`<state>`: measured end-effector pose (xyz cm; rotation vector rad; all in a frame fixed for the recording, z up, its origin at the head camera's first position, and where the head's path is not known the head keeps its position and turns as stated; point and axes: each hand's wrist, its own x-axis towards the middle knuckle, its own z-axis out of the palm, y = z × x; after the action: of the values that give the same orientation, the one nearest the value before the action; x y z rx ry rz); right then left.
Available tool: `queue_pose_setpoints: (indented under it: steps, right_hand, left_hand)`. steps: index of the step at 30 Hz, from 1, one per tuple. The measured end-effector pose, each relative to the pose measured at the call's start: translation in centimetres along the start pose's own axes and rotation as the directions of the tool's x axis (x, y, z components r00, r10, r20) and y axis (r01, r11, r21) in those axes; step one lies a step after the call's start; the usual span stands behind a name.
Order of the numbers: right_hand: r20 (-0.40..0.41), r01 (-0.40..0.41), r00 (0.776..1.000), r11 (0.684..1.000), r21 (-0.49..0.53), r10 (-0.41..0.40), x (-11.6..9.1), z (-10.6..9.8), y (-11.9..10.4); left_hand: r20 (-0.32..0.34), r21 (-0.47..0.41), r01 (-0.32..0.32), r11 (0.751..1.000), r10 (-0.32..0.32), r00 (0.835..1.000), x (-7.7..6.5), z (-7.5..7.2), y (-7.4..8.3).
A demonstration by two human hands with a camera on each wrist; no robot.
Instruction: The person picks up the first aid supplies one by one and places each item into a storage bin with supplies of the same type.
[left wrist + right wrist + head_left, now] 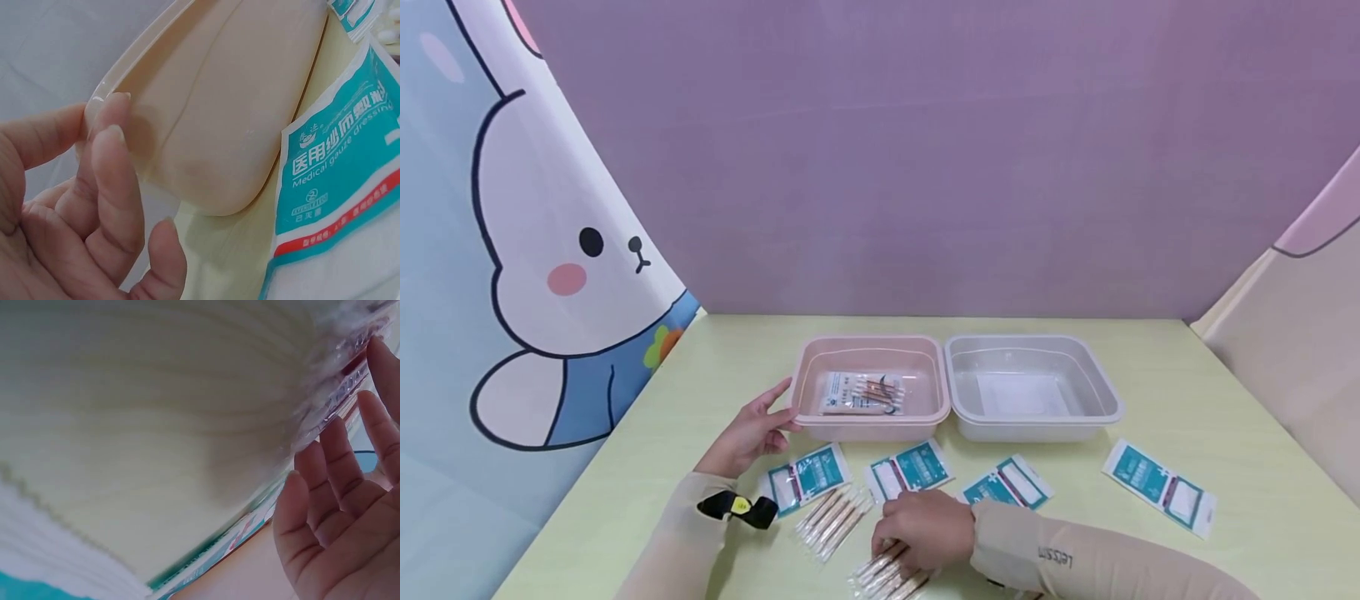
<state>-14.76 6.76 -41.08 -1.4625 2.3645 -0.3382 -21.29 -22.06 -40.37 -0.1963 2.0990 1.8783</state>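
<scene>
My left hand (754, 433) pinches the near-left rim of a pink plastic basin (868, 425); in the left wrist view its fingers and thumb meet over that rim. Inside the basin lie a white printed packet and a clear pack of cotton swabs (880, 392). Below, my right hand (928, 527) grips another clear pack of cotton swabs (883, 575) near the table's front, its fingertips at the pack's edge in the right wrist view. A further cotton swab pack (835, 521) lies flat between the two hands.
A grey-white basin (1033, 429) stands right beside the pink one. Teal-and-white gauze dressing packets lie along the table: one (820, 472) near my left hand, others (921, 467), (1018, 483) behind my right hand, and one (1161, 487) far right. A purple panel (955, 167) rises behind.
</scene>
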Motion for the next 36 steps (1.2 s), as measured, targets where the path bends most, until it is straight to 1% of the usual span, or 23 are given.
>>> queue_pose_setpoints:
  steps: [2, 6, 9, 13, 19, 24, 27, 29, 33, 36]
  right_hand:
    - [0.015, -0.014, 1.0, 1.0, 0.006, 0.014, 0.08, 0.05, 0.01]
    - [0.032, -0.014, 0.999, 1.0, -0.003, 0.014, 0.25, 0.11, 0.19]
    - [0.022, -0.001, 1.0, 1.0, -0.031, 0.002, 0.35, 0.12, 0.39]
    - [0.003, -0.009, 1.0, 0.999, -0.035, 0.009, 0.36, 0.11, 0.59]
    - [0.019, -0.039, 0.999, 0.998, 0.042, 0.038, 0.19, 0.17, 0.81]
    - [0.026, -0.071, 0.997, 0.992, 0.108, 0.069, -0.06, -0.21, 0.67]
    - [0.009, -0.096, 0.995, 0.985, 0.143, 0.095, -0.16, -0.45, 0.62]
    - [-0.022, -0.095, 0.995, 0.982, 0.162, 0.1, -0.19, -0.48, 0.65]
    - [-0.09, -0.064, 0.993, 0.984, 0.167, 0.08, -0.16, -0.37, 0.74]
    - [-0.131, -0.047, 0.989, 0.988, 0.15, 0.067, -0.17, -0.3, 0.82]
  left_hand:
    - [0.002, 0.0, 0.002, 1.0, -0.002, 1.0, 0.02, -0.03, -0.08]
    - [-0.009, 0.003, 0.004, 1.0, -0.004, 1.0, 0.01, -0.05, -0.16]
    - [-0.008, 0.002, -0.001, 1.0, 0.001, 1.0, 0.06, 0.01, -0.22]
    - [-0.003, -0.014, -0.003, 1.0, 0.003, 1.0, 0.1, 0.04, -0.32]
    - [0.009, -0.021, -0.012, 1.0, 0.012, 1.0, -0.03, 0.0, -0.23]
    - [0.018, -0.02, -0.016, 1.0, 0.017, 1.0, -0.11, 0.08, -0.11]
    - [0.017, -0.02, -0.014, 1.0, 0.015, 1.0, -0.09, 0.09, -0.1]
    - [0.013, -0.019, -0.011, 1.0, 0.011, 1.0, -0.06, 0.06, -0.11]
    - [0.0, -0.019, -0.004, 1.0, 0.004, 1.0, 0.04, 0.04, -0.17]
    - [-0.008, -0.02, -0.003, 1.0, 0.003, 1.0, 0.08, 0.06, -0.22]
